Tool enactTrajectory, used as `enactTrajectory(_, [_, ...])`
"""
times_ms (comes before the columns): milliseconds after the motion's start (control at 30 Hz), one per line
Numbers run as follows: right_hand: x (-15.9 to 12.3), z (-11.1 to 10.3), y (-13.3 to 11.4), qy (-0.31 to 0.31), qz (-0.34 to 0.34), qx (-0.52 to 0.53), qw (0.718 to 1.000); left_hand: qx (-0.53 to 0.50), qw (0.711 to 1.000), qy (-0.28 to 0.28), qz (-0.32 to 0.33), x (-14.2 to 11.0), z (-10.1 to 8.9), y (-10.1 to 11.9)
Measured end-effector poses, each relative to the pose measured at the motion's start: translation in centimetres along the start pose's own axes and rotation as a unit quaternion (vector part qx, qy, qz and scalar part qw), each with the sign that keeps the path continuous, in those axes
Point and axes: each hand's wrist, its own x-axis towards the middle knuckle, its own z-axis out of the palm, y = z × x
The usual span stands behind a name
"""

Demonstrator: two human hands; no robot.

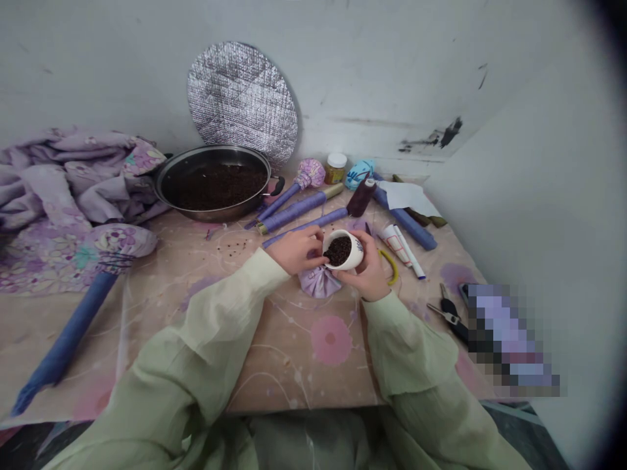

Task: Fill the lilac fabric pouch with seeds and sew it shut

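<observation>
A white ceramic cup filled with dark grains is tilted slightly between my two hands. My right hand grips its right side. My left hand presses against its left side, with the fingers reaching its rim. Beneath the cup lies a gathered bundle of purple floral cloth, its opening partly hidden by the cup and my fingers. Behind my hands, a dark metal pan holds more dark grains.
Cloth-wrapped purple sticks, a dark thread spool, a white-lidded jar, a white pen and yellow wire lie around. A pixelated object sits at right, and a floral fabric heap at left.
</observation>
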Motion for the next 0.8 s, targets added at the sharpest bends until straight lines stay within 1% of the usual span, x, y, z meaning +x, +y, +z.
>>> enactTrajectory(300, [-0.01,-0.17,0.33,-0.005,-0.013,0.009,1.0,-0.033,0.999,0.013,0.03,-0.07,0.05,-0.74])
enactTrajectory(467, [0.02,-0.13,0.17,-0.002,-0.009,0.009,1.0,-0.041,0.998,0.008,0.057,-0.27,-0.03,-0.69])
enactTrajectory(800, [0.03,-0.24,0.31,-0.002,-0.004,0.007,1.0,-0.078,0.993,0.0,0.083,-0.47,-0.32,-0.87])
